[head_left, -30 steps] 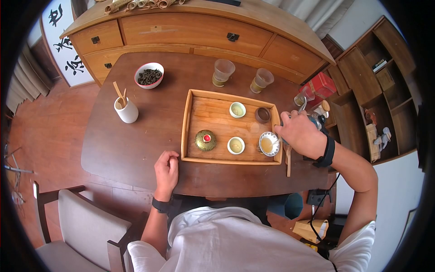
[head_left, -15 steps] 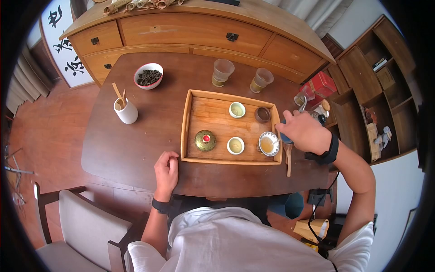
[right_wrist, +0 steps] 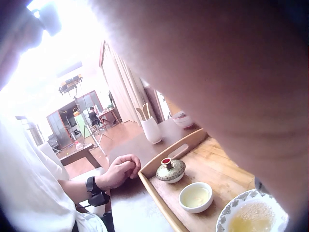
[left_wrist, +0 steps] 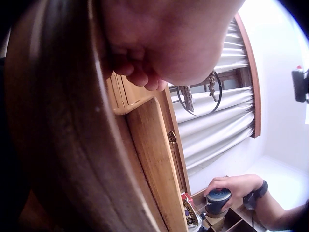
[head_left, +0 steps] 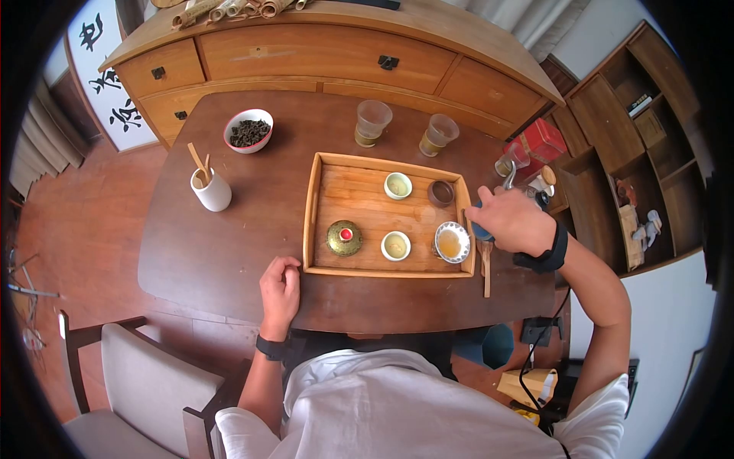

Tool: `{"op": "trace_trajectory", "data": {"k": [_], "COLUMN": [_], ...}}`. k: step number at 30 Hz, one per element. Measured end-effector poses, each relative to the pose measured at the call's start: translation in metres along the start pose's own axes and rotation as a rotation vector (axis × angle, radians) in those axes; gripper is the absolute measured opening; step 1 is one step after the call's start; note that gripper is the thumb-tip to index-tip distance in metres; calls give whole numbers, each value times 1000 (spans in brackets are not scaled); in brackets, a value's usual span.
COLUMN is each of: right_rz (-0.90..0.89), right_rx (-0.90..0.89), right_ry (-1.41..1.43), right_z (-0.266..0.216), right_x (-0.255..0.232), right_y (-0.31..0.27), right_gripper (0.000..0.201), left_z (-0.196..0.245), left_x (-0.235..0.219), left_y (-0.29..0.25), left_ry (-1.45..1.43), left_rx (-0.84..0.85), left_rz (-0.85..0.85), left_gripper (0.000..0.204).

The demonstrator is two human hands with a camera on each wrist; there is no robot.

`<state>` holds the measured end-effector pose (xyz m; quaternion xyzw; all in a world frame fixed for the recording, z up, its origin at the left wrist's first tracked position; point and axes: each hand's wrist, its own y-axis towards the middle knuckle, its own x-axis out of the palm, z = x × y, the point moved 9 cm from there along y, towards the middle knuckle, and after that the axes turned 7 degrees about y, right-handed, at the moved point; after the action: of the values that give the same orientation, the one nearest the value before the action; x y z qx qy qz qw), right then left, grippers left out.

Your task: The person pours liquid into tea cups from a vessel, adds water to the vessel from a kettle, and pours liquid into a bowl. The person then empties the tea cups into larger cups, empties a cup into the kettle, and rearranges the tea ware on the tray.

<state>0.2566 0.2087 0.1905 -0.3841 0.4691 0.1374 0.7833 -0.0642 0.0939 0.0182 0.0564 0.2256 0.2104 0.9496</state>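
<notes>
My right hand [head_left: 520, 220] grips a dark blue kettle [left_wrist: 218, 199] at the right side of the wooden tray, mostly hidden under the hand in the head view. Right by its spout is a white bowl with a blue-patterned rim [head_left: 442, 254], holding amber liquid with bubbles in it. On the tray [head_left: 359, 268] stand two small pale cups, one near [head_left: 396, 246] and one far [head_left: 397, 186], a dark brown cup [head_left: 441, 193] and a green-gold lid with a red knob [head_left: 344, 238]. My left hand [head_left: 280, 292] rests, fingers loosely curled, at the table's front edge by the tray.
Beyond the tray stand two clear cups [head_left: 373, 122] [head_left: 440, 135]. A bowl of dark tea leaves [head_left: 249, 131] and a white tool holder [head_left: 212, 191] are left. Wooden tongs [head_left: 487, 269] lie right of the tray; a red box [head_left: 541, 145] stands behind.
My right hand with the kettle has shifted slightly to the right and turned a little since a second ago. The left hand has stayed where it was.
</notes>
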Motion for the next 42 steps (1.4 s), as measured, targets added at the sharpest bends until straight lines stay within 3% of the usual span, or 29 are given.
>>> {"op": "trace_trajectory", "data": {"k": [12, 24, 37, 40, 42], "right_rz": [36, -9, -4, 8, -21], "right_rx": [28, 34, 53, 41, -46], "right_ry": [-242, -78, -159, -130, 18], "right_z": [-26, -15, -22, -19, -19], "right_x": [0, 4, 10, 10, 3], "right_y": [14, 13, 15, 14, 12], "right_gripper": [19, 30, 21, 26, 42], "left_z": [-2, 3, 0, 0, 2], "left_x": [0, -1, 0, 0, 0], "left_y": [0, 1, 0, 0, 0], "left_ry": [-27, -18, -20, -19, -14], "left_rx": [-11, 5, 9, -1, 1], "left_rz": [-4, -3, 5, 0, 0], "left_gripper": [13, 13, 13, 13, 13]}}
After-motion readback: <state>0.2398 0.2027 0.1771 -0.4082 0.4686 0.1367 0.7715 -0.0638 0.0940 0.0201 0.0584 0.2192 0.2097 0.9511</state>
